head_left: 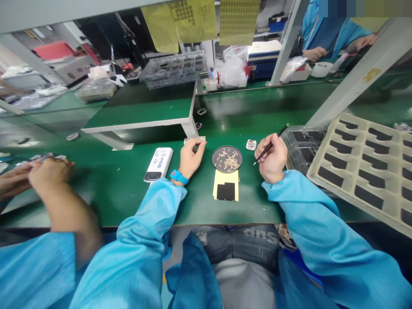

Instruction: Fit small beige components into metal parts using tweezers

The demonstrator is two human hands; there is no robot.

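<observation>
While my right hand (272, 156) gripped a pointed black tool (268, 148), my left hand (190, 159) lay loosely curled, not clenched, against a small pale flat piece (200, 138) on the green bench (106, 193). Between my hands sat a round mesh dish of tiny parts (227, 159) (a yellow sheet with black pads (225, 189) lay just nearer me), and a foam tray (363, 165) lay off to the right.
</observation>
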